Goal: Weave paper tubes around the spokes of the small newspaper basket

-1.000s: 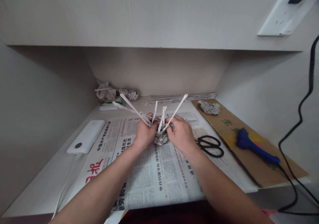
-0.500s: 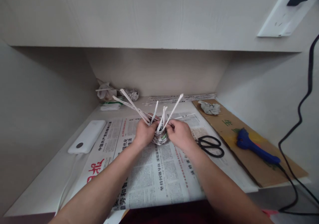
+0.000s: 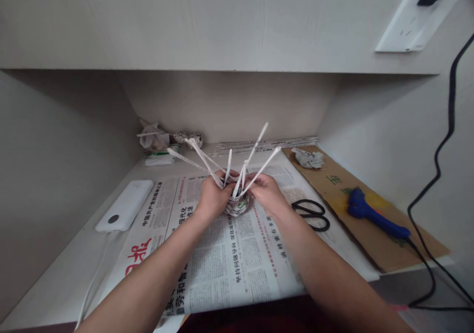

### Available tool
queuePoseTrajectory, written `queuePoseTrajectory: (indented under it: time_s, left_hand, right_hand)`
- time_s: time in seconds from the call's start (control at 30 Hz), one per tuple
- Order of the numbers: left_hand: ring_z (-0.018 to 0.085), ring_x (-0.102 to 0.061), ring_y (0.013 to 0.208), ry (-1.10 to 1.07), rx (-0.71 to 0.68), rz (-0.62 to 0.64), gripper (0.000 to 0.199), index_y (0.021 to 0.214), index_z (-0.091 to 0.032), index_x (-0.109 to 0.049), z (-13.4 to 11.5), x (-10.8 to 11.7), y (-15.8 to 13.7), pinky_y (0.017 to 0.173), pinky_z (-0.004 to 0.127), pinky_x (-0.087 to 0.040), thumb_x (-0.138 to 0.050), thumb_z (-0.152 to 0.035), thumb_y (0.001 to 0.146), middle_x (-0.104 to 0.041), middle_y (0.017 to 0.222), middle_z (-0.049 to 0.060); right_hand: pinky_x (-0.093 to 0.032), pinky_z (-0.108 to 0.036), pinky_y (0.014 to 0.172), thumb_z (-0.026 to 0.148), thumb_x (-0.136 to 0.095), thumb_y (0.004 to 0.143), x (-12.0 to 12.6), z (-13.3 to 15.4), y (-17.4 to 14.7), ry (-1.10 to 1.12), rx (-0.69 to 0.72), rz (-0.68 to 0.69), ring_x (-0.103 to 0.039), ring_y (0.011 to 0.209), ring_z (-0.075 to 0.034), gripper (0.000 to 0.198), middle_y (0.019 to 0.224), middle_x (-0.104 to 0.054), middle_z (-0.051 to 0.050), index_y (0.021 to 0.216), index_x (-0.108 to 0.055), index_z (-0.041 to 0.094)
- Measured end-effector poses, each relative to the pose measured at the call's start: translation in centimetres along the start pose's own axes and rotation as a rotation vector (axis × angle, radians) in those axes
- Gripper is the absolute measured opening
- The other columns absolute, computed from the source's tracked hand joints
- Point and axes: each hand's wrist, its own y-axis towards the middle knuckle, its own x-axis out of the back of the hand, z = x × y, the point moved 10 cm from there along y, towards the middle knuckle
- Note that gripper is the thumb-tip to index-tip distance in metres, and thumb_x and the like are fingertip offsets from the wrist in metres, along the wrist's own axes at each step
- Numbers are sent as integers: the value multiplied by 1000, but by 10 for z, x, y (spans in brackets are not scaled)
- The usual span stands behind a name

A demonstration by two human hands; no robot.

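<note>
A small woven basket (image 3: 237, 207) of rolled newspaper sits over the newspaper sheet (image 3: 218, 273), with several white paper sticks (image 3: 263, 170) rising and fanning out from its rim. My left hand (image 3: 214, 194) is closed around the basket's left side, thumb at the rim among the sticks. On the other side my right hand (image 3: 267, 190) is closed, its fingertips at the rim near the base of a stick. Those fingertips are partly hidden, and I cannot tell exactly which strip they pinch. Black-handled scissors (image 3: 313, 214) lie just right of my right forearm.
On the right, a cardboard sheet (image 3: 355, 239) carries a blue glue gun (image 3: 377, 218) and crumpled paper (image 3: 308, 158). Its black cord (image 3: 439, 162) hangs along the right wall. A white power bank (image 3: 125, 204) lies left. Rolled paper sticks (image 3: 266, 145) and a plastic bag (image 3: 153, 138) lie behind.
A paper stick that pointed right behind my right hand now stands up above the basket. The rightmost stick leans further right. My right hand has shifted slightly, and the view has moved a little.
</note>
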Motion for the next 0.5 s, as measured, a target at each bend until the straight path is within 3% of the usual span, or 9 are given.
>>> queuePoseTrajectory:
  time_s: [0.2,0.33,0.5]
  left_hand:
    - [16,-67,72,101,-52,5,23,91,-18,-72,-7,0,0,71,26,-51,-62,-11,72,-74,80,1]
    - [16,-66,71,30,-81,23,19,87,-17,-71,-8,-3,0,69,26,-51,-61,-11,71,-72,78,2]
    - [17,-67,73,50,-77,34,16,84,-17,-71,-8,-6,-2,70,26,-51,-62,-13,72,-73,79,2]
  right_hand:
    - [-48,-26,63,28,-67,64,3,9,1,-131,112,-25,-63,64,-16,14,69,-69,-1,73,-66,18]
    - [-49,-27,64,29,-69,64,0,4,2,-92,96,18,-63,64,-16,16,70,-70,-1,74,-65,18]
    - [-44,-24,52,27,-68,60,12,-10,6,-73,42,-101,-58,54,-14,12,58,-64,1,67,-63,18]
